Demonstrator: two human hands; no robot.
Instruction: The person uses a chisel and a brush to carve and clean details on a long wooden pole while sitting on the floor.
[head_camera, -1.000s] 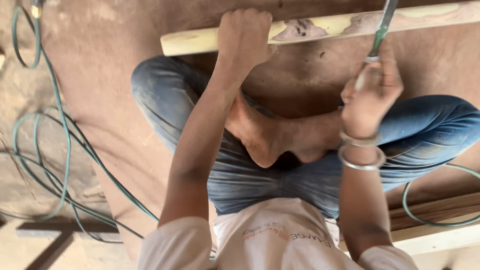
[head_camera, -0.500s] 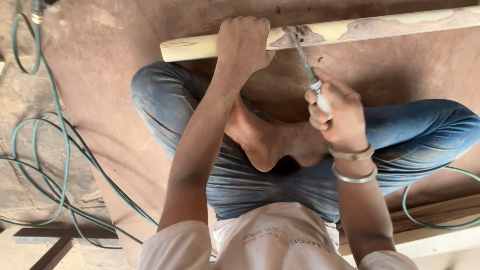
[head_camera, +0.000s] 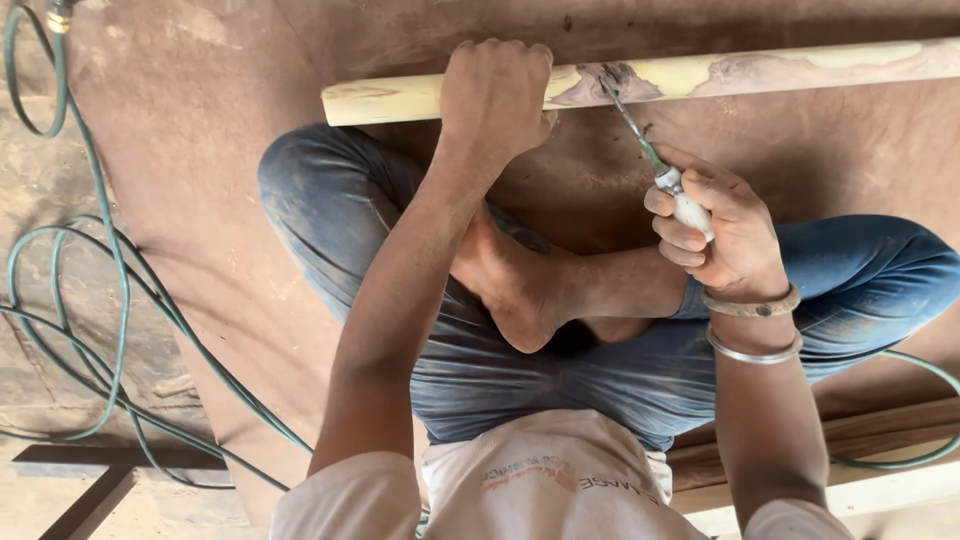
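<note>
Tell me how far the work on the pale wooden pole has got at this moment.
Done: little shows as finished. The wooden pole has one rough dark patch and further brownish blotches to the right. In hand: the left hand clamps the pole to the board while the right hand holds a chisel-like tool with its tip at that patch. Left: the smooth pale stretch near the end looks untouched.

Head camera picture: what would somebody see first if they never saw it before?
First the long pale pole lying across the top, on a brown board. The left hand grips it near its end, and the right hand holds a thin chisel slanted up, its tip on a dark patch of the pole. Below, the person sits cross-legged in jeans, and a green hose loops at the left.
</note>
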